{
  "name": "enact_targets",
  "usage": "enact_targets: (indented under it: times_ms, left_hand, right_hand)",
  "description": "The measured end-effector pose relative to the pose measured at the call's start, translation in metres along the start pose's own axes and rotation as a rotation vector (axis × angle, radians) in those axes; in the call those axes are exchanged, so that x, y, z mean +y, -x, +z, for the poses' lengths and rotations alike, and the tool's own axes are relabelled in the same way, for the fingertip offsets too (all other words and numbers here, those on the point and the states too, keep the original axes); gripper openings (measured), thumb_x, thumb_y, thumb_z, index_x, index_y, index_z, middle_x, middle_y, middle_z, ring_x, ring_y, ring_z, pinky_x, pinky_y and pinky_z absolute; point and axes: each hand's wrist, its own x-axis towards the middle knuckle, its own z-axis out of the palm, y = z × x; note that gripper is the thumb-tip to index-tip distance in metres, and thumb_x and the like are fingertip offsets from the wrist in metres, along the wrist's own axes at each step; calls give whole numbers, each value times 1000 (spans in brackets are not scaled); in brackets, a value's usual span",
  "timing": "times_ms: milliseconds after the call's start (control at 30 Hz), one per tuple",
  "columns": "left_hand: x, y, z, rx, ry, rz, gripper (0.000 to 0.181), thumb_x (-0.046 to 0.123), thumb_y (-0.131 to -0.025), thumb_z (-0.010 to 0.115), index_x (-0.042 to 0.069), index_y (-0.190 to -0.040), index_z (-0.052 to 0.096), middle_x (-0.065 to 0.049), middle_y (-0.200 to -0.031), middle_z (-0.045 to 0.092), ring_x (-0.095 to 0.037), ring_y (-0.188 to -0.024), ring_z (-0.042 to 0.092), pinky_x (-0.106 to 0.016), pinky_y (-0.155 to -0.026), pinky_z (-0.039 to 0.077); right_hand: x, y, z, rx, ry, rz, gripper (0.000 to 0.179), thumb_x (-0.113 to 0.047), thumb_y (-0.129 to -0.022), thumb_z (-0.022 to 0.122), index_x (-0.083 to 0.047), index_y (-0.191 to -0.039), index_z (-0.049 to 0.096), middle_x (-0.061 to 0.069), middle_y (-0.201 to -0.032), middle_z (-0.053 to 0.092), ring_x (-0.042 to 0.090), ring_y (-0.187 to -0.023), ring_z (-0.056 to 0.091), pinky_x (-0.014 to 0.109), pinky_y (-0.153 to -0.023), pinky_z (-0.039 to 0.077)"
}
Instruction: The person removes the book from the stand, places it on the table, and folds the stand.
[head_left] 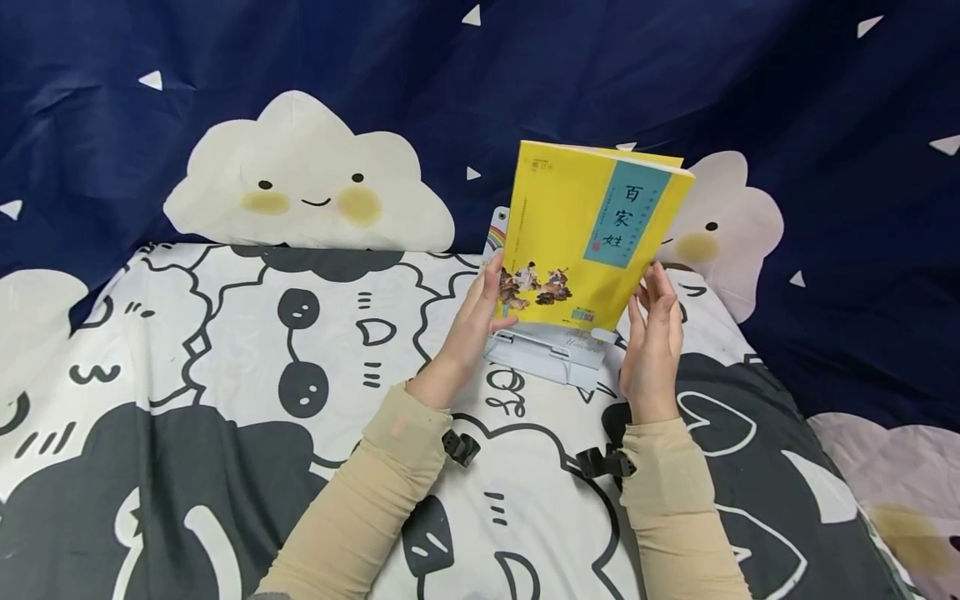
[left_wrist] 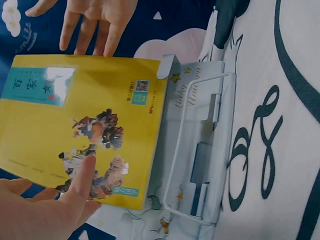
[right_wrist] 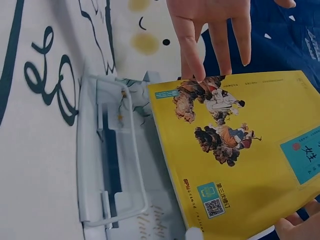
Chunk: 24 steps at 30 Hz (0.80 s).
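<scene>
A yellow book (head_left: 570,225) with a teal title panel and painted figures is tilted, its lower edge just above the ledge of a pale book stand (head_left: 543,358). My left hand (head_left: 468,329) is at the book's lower left side, one finger extended over the cover (left_wrist: 105,90). On the opposite side my right hand (head_left: 654,354) has its fairly straight fingertips right at the right edge. A small white tab (left_wrist: 167,67) on the stand overlaps a lower corner of the book in the left wrist view. Most of the stand's back panel is hidden behind the book.
Under the stand lies a white and dark grey cartoon-print cloth (head_left: 360,350). Behind it hangs a navy curtain (head_left: 525,67) with a smiling cloud print (head_left: 307,179) and small white triangles. A wire frame (right_wrist: 135,150) runs along the stand's ledge.
</scene>
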Motion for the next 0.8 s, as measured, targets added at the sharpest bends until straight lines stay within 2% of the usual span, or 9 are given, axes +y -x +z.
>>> enact_targets:
  times_ms: [167, 267, 367, 467, 533, 667, 800]
  left_hand:
    - [5, 3, -1, 33, -38, 50, 123, 96, -71, 25, 12, -160, 16, -3, -167, 12, -23, -151, 24, -44, -104, 49]
    - [7, 4, -1, 45, -34, 78, 117, 91, -76, 26, 8, -159, 17, -5, -166, 15, -25, -150, 26, -45, -104, 49]
    - [8, 4, -3, 64, -26, 75, 87, 70, -97, 27, 8, -158, 21, -5, -165, 16, -26, -148, 30, -45, -104, 49]
    - [10, 4, -4, 91, -8, 63, 60, 41, -108, 31, 8, -158, 24, -5, -164, 17, -27, -145, 34, -46, -106, 46]
    - [12, 4, -5, 108, 6, 58, 54, 30, -108, 33, 8, -157, 26, -4, -163, 18, -27, -143, 37, -46, -107, 44]
    - [17, 5, -7, 138, 16, 70, 52, 25, -108, 37, 8, -156, 29, -5, -160, 22, -27, -135, 44, -46, -104, 45]
    - [18, 6, -9, 157, -21, 86, 51, 20, -107, 41, 7, -155, 32, -7, -157, 26, -23, -123, 45, -43, -97, 49]
  right_hand:
    - [-4, 2, 5, -5, -37, -44, 63, -47, -104, 39, -10, -154, 33, 11, -154, 33, 23, -140, 30, 32, -123, 21]
    - [-8, 4, 7, -8, -51, -61, 68, -49, -102, 42, -7, -154, 32, 13, -156, 32, 24, -141, 30, 31, -123, 22]
    - [-14, 7, 10, -7, -76, -66, 70, -48, -102, 44, -3, -154, 31, 15, -158, 31, 25, -142, 30, 30, -123, 22]
    - [-19, 9, 13, -2, -83, -48, 64, -43, -105, 41, -2, -153, 32, 15, -158, 31, 24, -140, 31, 31, -122, 23]
    - [-21, 9, 15, 3, -89, -28, 60, -40, -106, 39, -2, -153, 33, 14, -157, 32, 22, -138, 33, 31, -122, 23]
    - [-22, 10, 16, -3, -73, 19, 57, -37, -107, 39, -3, -152, 35, 12, -156, 32, 21, -136, 34, 35, -122, 24]
    - [-24, 11, 17, -29, -8, 57, 54, -35, -106, 41, -4, -151, 39, 10, -156, 35, 24, -135, 34, 39, -122, 24]
